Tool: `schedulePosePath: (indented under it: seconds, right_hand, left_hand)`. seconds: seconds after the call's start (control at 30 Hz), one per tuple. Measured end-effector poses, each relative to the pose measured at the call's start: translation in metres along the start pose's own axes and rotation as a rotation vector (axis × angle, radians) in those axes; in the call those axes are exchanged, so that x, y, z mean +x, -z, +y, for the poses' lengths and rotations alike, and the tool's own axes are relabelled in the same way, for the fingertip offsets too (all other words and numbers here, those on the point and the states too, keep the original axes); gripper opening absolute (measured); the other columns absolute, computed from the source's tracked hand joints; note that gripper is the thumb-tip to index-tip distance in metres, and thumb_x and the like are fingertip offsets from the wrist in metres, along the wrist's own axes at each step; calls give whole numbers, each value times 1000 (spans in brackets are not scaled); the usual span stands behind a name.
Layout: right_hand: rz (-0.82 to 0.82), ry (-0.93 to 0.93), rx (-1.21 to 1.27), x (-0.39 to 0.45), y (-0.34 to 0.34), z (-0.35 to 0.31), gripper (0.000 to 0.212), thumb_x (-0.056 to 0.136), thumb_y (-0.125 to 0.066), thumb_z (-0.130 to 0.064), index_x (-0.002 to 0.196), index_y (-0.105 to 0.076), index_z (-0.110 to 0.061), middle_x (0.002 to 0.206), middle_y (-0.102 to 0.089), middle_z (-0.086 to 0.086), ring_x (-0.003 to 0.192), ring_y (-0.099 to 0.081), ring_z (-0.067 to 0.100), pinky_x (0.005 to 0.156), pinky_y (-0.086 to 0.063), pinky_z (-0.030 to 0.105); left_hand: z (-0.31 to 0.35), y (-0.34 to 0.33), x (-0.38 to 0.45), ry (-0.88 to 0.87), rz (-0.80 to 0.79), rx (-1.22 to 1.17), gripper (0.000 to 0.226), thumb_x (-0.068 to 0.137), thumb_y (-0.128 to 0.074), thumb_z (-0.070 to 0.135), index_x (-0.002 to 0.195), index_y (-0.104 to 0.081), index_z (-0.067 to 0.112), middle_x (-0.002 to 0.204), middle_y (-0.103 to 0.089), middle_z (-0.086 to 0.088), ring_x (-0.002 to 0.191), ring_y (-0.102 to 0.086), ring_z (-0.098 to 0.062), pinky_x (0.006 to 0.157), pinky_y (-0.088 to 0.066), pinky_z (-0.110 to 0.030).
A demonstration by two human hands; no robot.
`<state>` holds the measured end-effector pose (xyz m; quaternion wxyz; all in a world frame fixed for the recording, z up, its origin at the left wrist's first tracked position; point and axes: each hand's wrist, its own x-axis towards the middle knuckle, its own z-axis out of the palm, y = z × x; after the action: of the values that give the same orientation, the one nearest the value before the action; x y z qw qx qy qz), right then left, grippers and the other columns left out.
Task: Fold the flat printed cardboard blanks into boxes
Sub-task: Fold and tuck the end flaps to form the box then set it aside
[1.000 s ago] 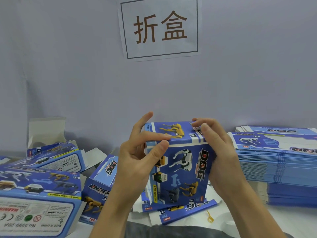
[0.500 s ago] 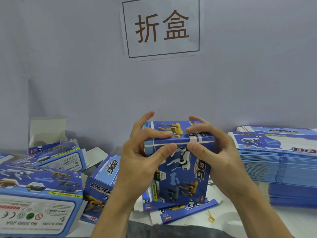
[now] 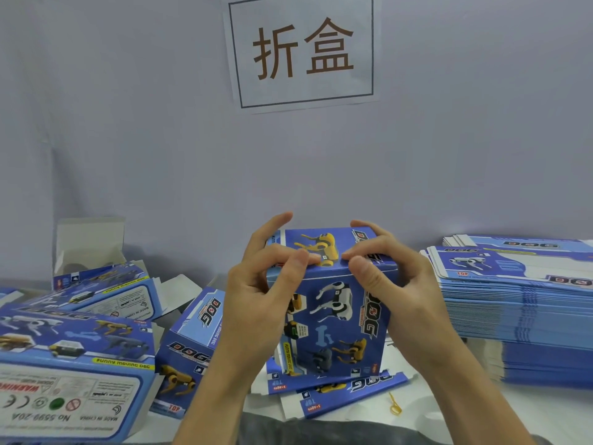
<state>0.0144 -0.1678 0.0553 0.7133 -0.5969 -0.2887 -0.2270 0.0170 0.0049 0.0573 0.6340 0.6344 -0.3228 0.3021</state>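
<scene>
A blue printed box [image 3: 333,303] stands upright at the centre of the view, held above the table [image 3: 545,409] between both hands. The left hand [image 3: 256,303] grips its left side, thumb pressed on the front upper edge and curled fingers [image 3: 279,255] bearing down on the closed top panel, the index finger lifted free. The right hand [image 3: 401,290] grips the right side the same way, thumb at the front edge and fingers [image 3: 369,248] curled over the top, so the two thumbs nearly meet. The box's lower flaps hang open just above loose flat blanks [image 3: 349,393] lying on the table. At 3 o'clock a tall stack of flat blanks [image 3: 519,309] rests well apart from the hands. From 7 to 9 o'clock lie several folded boxes [image 3: 73,358], one with its white flap raised. A paper sign [image 3: 303,49] with two characters hangs on the wall [image 3: 128,123] at 12 o'clock. A small yellow tie [image 3: 394,404] lies at 5 o'clock.
</scene>
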Motion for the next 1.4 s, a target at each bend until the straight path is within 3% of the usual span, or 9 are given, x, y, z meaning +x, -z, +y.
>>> schedulePosePath:
  seconds: [0.1, 0.53, 0.7, 0.83, 0.97, 1.1, 1.23, 1.3, 1.4]
  right_hand:
    - [-101, -59, 63, 0, 8, 0, 24, 66, -84, -32, 89, -77, -27, 141, -54, -16, 131, -55, 28, 78, -61, 49]
    - [-98, -131, 169, 1, 11, -2, 42, 57, -94, -45, 78, -78, -13, 139, -57, -4, 114, -66, 35, 73, -61, 52]
    - [-44, -105, 136, 0, 9, 1, 21, 65, -91, -30, 75, -78, -18, 137, -59, -8, 117, -65, 36, 78, -60, 55]
    - [22, -26, -16, 0, 1, 3, 8, 70, -81, -26, 74, -78, -33, 120, -66, -27, 137, -49, 15, 99, -51, 55]
    - [25, 40, -99, -1, -10, 2, 35, 74, -80, -25, 107, -73, -35, 120, -67, -24, 125, -55, -2, 95, -56, 36]
    - [279, 75, -219, 2, -19, 6, 59, 73, -82, -45, 125, -54, -48, 129, -60, -22, 125, -51, -7, 98, -42, 26]
    - [538, 18, -311, 5, -14, 11, 15, 90, -72, -32, 101, -62, -34, 95, -64, -4, 87, -60, 6, 73, -44, 26]
    - [403, -229, -356, 7, -4, 10, 10, 96, -63, -24, 88, -69, -23, 78, -64, 2, 62, -56, 10, 58, -45, 27]
    - [-137, -725, -415, 4, -2, 10, 48, 98, -48, -56, 91, -77, -18, 81, -74, 1, 59, -63, 11, 54, -51, 23]
  left_hand:
    - [1, 7, 1, -10, -116, -44, 20, 75, -81, 42, 92, -77, 33, 151, -41, 20, 134, -52, -19, 79, -62, -38]
    - [1, 7, -1, 14, -99, -71, 17, 72, -79, 26, 88, -82, 23, 148, -49, 15, 132, -55, -16, 75, -63, -37]
    - [0, 5, 0, 18, -89, -52, 16, 75, -78, 31, 89, -82, 25, 148, -49, 18, 132, -54, -13, 73, -63, -33]
    - [-2, 4, 2, 47, -6, 34, 26, 93, -57, 53, 100, -78, 39, 147, -46, 21, 140, -45, -13, 87, -59, -40]
    - [-6, 7, 5, 184, 24, 38, 39, 89, -62, 57, 127, -56, 47, 116, -68, 12, 100, -71, -21, 74, -62, -42]
    - [-8, 7, 8, 55, 266, 87, 31, 88, -59, 51, 112, -61, 33, 92, -69, 12, 72, -68, -4, 52, -54, -20]
    - [-14, 13, 10, 28, 561, -5, 35, 84, -54, 66, 108, -53, 39, 98, -64, 12, 76, -56, -13, 59, -48, -24]
    - [-18, 18, 10, 69, 664, -100, 40, 82, -51, 69, 111, -49, 41, 116, -61, -14, 85, -52, -27, 66, -45, -37]
    - [-22, 20, 9, 139, 792, -142, 36, 84, -45, 73, 113, -45, 50, 128, -59, -11, 99, -62, -23, 78, -49, -45]
